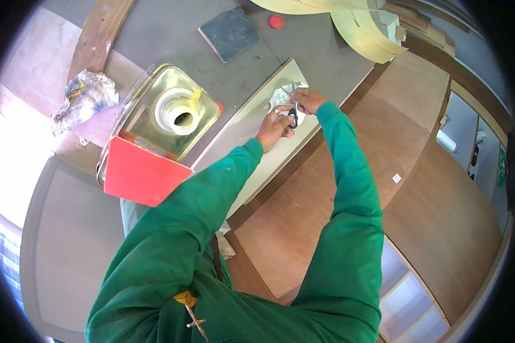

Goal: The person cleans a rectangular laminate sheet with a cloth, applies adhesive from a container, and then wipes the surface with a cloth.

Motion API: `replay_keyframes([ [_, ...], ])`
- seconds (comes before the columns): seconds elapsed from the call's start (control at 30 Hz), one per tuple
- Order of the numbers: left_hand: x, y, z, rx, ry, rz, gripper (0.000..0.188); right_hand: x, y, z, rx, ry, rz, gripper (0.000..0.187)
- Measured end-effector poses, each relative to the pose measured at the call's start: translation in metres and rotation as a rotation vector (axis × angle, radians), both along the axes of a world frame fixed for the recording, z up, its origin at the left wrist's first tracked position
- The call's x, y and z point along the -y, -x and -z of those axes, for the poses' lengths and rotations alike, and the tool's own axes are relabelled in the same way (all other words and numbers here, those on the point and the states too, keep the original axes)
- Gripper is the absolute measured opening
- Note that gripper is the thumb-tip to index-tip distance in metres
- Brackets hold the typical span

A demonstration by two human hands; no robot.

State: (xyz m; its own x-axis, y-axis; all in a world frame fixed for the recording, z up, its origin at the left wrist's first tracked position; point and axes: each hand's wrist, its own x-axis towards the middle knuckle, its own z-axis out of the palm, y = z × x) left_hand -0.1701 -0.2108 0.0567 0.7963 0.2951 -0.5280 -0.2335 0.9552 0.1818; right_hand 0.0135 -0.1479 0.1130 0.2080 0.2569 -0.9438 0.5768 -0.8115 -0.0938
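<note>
My left hand (276, 127) and my right hand (308, 100) meet over a long pale board at the far end of my reach. Between them is a pair of scissors (293, 116) with dark finger loops and metal blades. The fingers of my left hand curl at the loops. Higher up, my right hand is closed around the metal part, partly hiding it. A crumpled white piece of paper or cloth (277, 100) lies under and beside the hands. The pale board (267, 163) slants across the edge of the grey worktop.
Left of my arms stands a metal can (146, 127) with a white spout, a red panel (146, 171) before it. A dark square block (229, 34), a red cap (276, 22) and a curved yellowish strip (360, 28) lie farther back. Brown wooden cabinet panels (349, 188) stand right.
</note>
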Motion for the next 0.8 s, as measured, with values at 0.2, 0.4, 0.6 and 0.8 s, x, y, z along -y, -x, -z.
replay_keyframes([
  [0.2, -0.001, -0.007, 0.017, -0.042, -0.037, 0.039, 0.039, 0.000, 0.001, 0.031, 0.283, -0.096, -0.448, 0.034],
  [0.4, 0.016, 0.004, 0.062, -0.164, -0.222, -0.005, 0.032, -0.011, 0.028, 0.026, 0.476, -0.011, -0.650, 0.030],
  [0.6, 0.015, 0.004, 0.061, -0.123, -0.230, -0.033, 0.033, -0.017, 0.041, 0.015, 0.519, -0.001, -0.688, 0.029],
  [0.8, 0.012, 0.002, 0.056, -0.157, -0.183, -0.029, 0.032, -0.024, 0.049, 0.014, 0.550, 0.017, -0.776, 0.026],
])
